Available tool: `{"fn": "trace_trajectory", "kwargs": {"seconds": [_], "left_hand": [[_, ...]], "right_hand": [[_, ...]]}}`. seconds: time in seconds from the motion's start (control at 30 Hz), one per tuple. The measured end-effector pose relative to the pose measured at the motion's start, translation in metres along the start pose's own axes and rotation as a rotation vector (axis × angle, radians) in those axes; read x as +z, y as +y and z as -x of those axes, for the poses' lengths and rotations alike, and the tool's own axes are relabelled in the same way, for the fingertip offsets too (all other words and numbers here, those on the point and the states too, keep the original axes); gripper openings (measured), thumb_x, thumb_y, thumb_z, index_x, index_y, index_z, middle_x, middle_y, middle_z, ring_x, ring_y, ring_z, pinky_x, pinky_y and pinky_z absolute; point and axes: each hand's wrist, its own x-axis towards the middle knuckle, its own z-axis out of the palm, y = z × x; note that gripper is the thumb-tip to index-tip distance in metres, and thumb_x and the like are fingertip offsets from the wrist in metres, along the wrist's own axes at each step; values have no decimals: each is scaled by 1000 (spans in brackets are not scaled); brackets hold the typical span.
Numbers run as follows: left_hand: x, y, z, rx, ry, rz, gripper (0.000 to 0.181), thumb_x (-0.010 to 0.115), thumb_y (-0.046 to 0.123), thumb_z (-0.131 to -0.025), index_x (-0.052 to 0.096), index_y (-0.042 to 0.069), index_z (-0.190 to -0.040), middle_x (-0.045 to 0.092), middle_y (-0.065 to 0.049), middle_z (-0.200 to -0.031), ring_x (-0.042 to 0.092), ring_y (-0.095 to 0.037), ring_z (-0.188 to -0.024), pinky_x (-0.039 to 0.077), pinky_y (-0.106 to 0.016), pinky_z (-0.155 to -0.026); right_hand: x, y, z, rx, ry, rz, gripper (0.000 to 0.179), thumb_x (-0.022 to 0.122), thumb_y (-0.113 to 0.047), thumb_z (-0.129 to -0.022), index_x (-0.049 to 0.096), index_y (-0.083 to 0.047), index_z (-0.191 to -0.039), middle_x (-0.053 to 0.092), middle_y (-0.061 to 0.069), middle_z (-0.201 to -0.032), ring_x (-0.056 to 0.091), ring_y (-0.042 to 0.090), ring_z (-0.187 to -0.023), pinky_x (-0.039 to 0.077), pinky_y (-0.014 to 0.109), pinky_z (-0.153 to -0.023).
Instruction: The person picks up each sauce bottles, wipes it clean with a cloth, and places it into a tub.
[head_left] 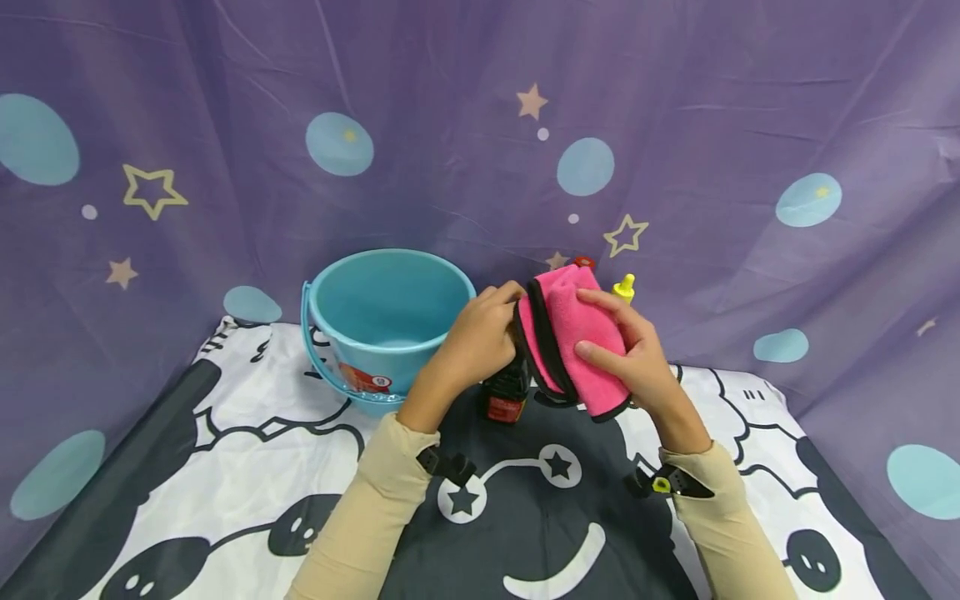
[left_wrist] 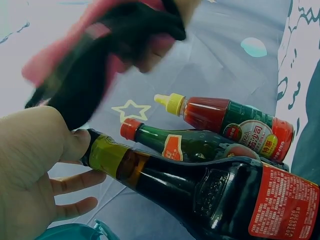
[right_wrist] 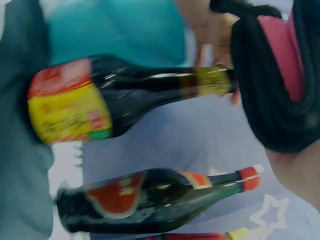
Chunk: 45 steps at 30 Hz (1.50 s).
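A folded pink cloth with black edging (head_left: 558,333) is gripped by my right hand (head_left: 633,354), thumb on its near face. My left hand (head_left: 480,337) is at the neck top of a tall dark sauce bottle (left_wrist: 235,195), pinching it between thumb and fingers. This bottle stands upright, with a red label on one side and a yellow and red one on the other. In the head view the cloth and left hand hide much of it. The cloth hangs close beside the bottle's top; contact between them is unclear.
To the left stands a light blue bucket (head_left: 390,333) with its handle down. Behind the dark bottle are a green bottle with a red cap (left_wrist: 197,145) and a red sauce bottle with a yellow nozzle (left_wrist: 207,112). A purple patterned curtain (head_left: 465,125) rises behind the table.
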Motion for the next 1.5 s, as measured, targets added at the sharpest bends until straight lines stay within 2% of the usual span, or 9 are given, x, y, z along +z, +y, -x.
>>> {"fn": "trace_trajectory", "kwargs": {"seconds": [0.1, 0.17, 0.37, 0.6, 0.97, 1.33, 1.5], "left_hand": [[-1, 0, 0, -11, -14, 11, 28, 54, -2, -95, 75, 2, -114, 66, -6, -120, 61, -28, -102, 51, -39, -93], [-1, 1, 0, -13, -22, 17, 30, 54, -1, -96, 73, 2, -120, 66, -6, -120, 61, -28, -102, 52, -39, -93], [-1, 1, -1, -10, -24, 22, 34, 53, 0, -99, 71, 4, -128, 65, -6, -120, 61, -27, -101, 52, -38, -93], [-2, 1, 0, -16, -17, 27, 37, 53, -3, -95, 71, 3, -127, 65, -7, -118, 61, -27, -102, 53, -39, -95], [0, 1, -1, 21, 12, -17, 38, 53, -3, -94, 72, 5, -126, 66, -5, -113, 61, -27, -99, 52, -39, -92], [-1, 1, 0, 0, -8, 7, 34, 55, 3, -100, 70, 7, -130, 67, -6, -116, 61, -27, -101, 53, -40, -93], [-2, 2, 0, 1, -31, 14, 30, 59, 10, -102, 70, 10, -130, 65, -7, -117, 60, -27, -102, 53, -40, -93]], "right_hand": [[5, 9, -1, 64, -45, 121, 58, 71, 1, -89, 58, -20, -141, 60, 0, -125, 61, 19, -101, 58, 28, -76], [8, 15, 0, 84, -56, 152, 56, 72, -1, -90, 57, -20, -142, 60, -1, -123, 61, 19, -99, 57, 28, -76], [13, 29, 3, 78, -49, 116, 57, 71, 0, -91, 56, -20, -142, 63, -2, -117, 63, 15, -97, 57, 25, -77], [16, 34, 5, 77, -37, 133, 59, 72, 2, -89, 56, -20, -141, 63, -3, -117, 64, 14, -96, 58, 25, -77], [15, 39, 10, 86, -49, 143, 60, 72, 1, -89, 55, -18, -143, 63, -3, -117, 64, 15, -97, 59, 27, -76], [15, 45, 15, 108, -51, 147, 58, 73, -1, -90, 55, -17, -143, 63, -3, -116, 64, 14, -96, 58, 27, -75], [13, 54, 20, 146, -57, 194, 58, 75, -3, -88, 56, -15, -142, 63, 0, -116, 63, 18, -95, 59, 30, -71]]}}
